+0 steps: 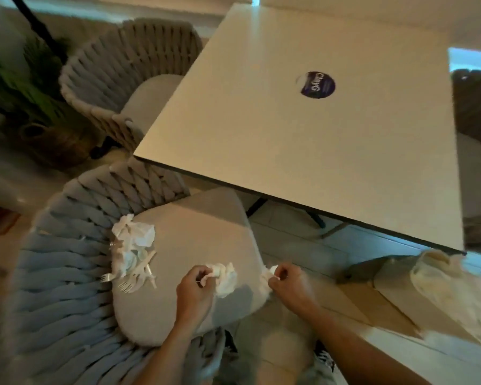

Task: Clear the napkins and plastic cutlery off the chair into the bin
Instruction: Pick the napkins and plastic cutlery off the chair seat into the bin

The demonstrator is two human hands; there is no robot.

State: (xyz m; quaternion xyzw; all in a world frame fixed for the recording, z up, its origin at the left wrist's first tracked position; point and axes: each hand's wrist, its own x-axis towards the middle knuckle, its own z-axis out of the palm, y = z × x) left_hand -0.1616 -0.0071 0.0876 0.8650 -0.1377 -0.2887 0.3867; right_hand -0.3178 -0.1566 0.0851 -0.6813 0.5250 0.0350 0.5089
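Note:
A woven grey chair with a beige seat cushion (195, 240) stands below me. My left hand (196, 287) grips a crumpled white napkin (226, 277) on the cushion's front part. At the cushion's right edge my right hand (288, 282) pinches a smaller white napkin piece (271, 270). More crumpled napkins (135, 234) lie at the cushion's back left, with white plastic forks and other cutlery (138, 276) just in front of them. The bin (456, 290), lined with a pale bag, is at the lower right on the floor.
A white square table (303, 129) with a round dark sticker (317, 84) overhangs the chair's front. A second woven chair (117, 79) sits at the table's left side. A potted plant in a basket (39, 107) stands at the far left.

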